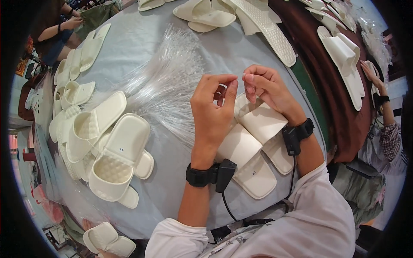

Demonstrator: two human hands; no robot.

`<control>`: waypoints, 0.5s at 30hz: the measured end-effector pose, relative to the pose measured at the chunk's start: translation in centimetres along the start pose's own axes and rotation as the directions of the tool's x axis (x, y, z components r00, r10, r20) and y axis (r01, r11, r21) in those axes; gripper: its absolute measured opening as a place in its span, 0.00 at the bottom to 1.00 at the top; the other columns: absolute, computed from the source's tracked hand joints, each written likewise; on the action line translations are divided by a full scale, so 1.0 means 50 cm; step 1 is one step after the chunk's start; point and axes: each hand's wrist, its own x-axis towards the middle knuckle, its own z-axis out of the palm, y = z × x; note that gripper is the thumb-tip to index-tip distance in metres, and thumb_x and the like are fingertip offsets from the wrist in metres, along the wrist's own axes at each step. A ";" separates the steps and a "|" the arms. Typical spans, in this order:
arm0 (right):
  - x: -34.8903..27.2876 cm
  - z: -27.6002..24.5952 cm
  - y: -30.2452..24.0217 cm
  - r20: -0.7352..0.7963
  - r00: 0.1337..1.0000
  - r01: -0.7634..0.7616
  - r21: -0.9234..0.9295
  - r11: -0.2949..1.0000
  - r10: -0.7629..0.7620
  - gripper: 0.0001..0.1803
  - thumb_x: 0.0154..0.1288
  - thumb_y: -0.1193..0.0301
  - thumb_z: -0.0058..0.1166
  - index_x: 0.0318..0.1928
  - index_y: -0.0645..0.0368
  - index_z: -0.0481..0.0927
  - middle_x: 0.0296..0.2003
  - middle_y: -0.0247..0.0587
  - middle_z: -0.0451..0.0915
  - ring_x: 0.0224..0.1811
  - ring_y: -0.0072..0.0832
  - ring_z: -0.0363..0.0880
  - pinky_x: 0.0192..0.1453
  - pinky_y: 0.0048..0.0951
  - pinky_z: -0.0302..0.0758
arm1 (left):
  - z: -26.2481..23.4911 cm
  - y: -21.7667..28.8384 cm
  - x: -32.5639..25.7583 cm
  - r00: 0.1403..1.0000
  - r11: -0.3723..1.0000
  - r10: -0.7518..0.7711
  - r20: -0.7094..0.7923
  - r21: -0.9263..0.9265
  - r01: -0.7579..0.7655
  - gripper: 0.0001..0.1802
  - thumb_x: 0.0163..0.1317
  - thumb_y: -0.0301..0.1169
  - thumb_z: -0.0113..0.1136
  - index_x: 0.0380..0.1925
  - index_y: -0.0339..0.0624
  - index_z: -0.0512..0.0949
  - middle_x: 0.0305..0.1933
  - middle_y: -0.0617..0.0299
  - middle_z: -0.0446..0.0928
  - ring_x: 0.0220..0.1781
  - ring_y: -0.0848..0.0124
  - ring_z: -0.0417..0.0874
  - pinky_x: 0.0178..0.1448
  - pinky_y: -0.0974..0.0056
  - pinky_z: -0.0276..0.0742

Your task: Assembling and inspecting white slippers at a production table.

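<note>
White-sleeved arms (325, 210) bent fwd, L hand (213, 103) & R hand (273, 92) pinched over slippers (239, 148), can't tell if holding.

Wide table under pale grey-blue cloth (167, 189) is filling the centre. Glossy dark-brown cloth (344, 137) is draping down the right side, dark-green strip (310, 88) showing along its left edge. Crumpled grey-green fabric (357, 189) is lying lower right. Light is spreading brightly; far-left surroundings are blurring.

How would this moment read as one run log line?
Left hand: pinched | Right hand: pinched, close to left | Anything held: cannot tell | Near hands: cream slipper pair | Table: clear strands, slipper pile
</note>
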 end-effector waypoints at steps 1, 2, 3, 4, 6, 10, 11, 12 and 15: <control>0.000 0.001 0.000 0.001 1.000 -0.002 0.002 1.000 0.002 0.09 0.77 0.69 0.59 0.48 0.62 0.83 0.34 0.32 0.81 0.33 0.18 0.79 0.35 0.23 0.77 | 0.000 0.003 0.000 1.000 1.000 0.004 0.004 0.003 -0.004 0.05 0.70 0.26 0.68 0.43 0.39 0.86 0.39 0.67 0.81 0.36 0.80 0.80 0.39 0.73 0.75; 0.000 0.003 0.001 -0.010 1.000 -0.004 -0.005 1.000 0.004 0.09 0.77 0.69 0.59 0.48 0.63 0.83 0.34 0.32 0.81 0.33 0.18 0.79 0.35 0.23 0.77 | -0.001 0.001 0.000 1.000 1.000 0.002 0.003 0.005 -0.002 0.05 0.70 0.26 0.68 0.43 0.39 0.86 0.39 0.67 0.81 0.36 0.80 0.80 0.39 0.73 0.75; 0.000 0.004 0.001 -0.022 1.000 -0.007 -0.012 1.000 0.007 0.09 0.77 0.69 0.59 0.48 0.63 0.83 0.33 0.32 0.81 0.33 0.18 0.79 0.35 0.23 0.77 | -0.001 0.000 0.000 1.000 1.000 0.004 0.008 0.008 -0.004 0.05 0.69 0.26 0.68 0.43 0.39 0.86 0.39 0.67 0.81 0.36 0.80 0.80 0.38 0.73 0.74; 0.000 0.004 0.001 -0.020 1.000 -0.010 -0.012 1.000 0.010 0.09 0.77 0.69 0.59 0.48 0.63 0.83 0.33 0.32 0.81 0.33 0.18 0.79 0.35 0.23 0.77 | -0.001 -0.001 0.000 1.000 1.000 0.006 0.013 0.010 -0.006 0.05 0.69 0.26 0.68 0.43 0.39 0.86 0.39 0.67 0.81 0.35 0.81 0.80 0.37 0.72 0.73; -0.001 0.006 0.001 -0.012 1.000 -0.007 -0.051 0.999 0.006 0.09 0.77 0.70 0.59 0.47 0.63 0.83 0.33 0.32 0.80 0.33 0.18 0.79 0.35 0.22 0.77 | -0.001 0.001 0.000 1.000 1.000 0.016 0.008 0.016 -0.016 0.05 0.69 0.25 0.68 0.42 0.39 0.86 0.38 0.67 0.81 0.35 0.80 0.79 0.37 0.72 0.73; -0.003 0.010 -0.001 -0.006 1.000 -0.007 -0.057 0.998 0.006 0.08 0.77 0.70 0.59 0.47 0.63 0.83 0.33 0.31 0.80 0.33 0.17 0.79 0.35 0.22 0.77 | -0.002 0.003 0.000 0.999 0.999 0.039 0.010 0.034 -0.039 0.04 0.68 0.24 0.68 0.41 0.39 0.86 0.37 0.67 0.80 0.32 0.80 0.77 0.35 0.71 0.71; -0.002 0.008 -0.001 -0.006 1.000 -0.008 -0.064 0.998 0.008 0.08 0.77 0.71 0.59 0.46 0.64 0.83 0.33 0.31 0.80 0.33 0.17 0.79 0.35 0.22 0.77 | -0.003 0.002 0.000 0.999 0.999 0.039 0.010 0.033 -0.039 0.04 0.68 0.24 0.68 0.41 0.39 0.86 0.37 0.67 0.80 0.32 0.80 0.77 0.35 0.71 0.71; -0.003 0.007 0.000 -0.006 1.000 -0.010 -0.070 0.997 0.009 0.08 0.77 0.71 0.59 0.46 0.64 0.83 0.32 0.31 0.79 0.32 0.17 0.78 0.35 0.22 0.76 | -0.003 0.002 0.001 0.998 0.997 0.056 0.007 0.055 -0.056 0.04 0.68 0.24 0.69 0.41 0.39 0.86 0.37 0.66 0.80 0.32 0.80 0.76 0.34 0.71 0.71; -0.005 0.012 -0.004 -0.005 1.000 -0.017 -0.100 0.995 0.016 0.07 0.76 0.72 0.59 0.45 0.63 0.83 0.31 0.30 0.79 0.30 0.17 0.77 0.34 0.21 0.75 | 0.000 -0.004 0.004 0.993 0.989 0.117 -0.004 0.087 -0.116 0.04 0.66 0.23 0.69 0.40 0.40 0.86 0.35 0.65 0.80 0.30 0.78 0.75 0.34 0.70 0.70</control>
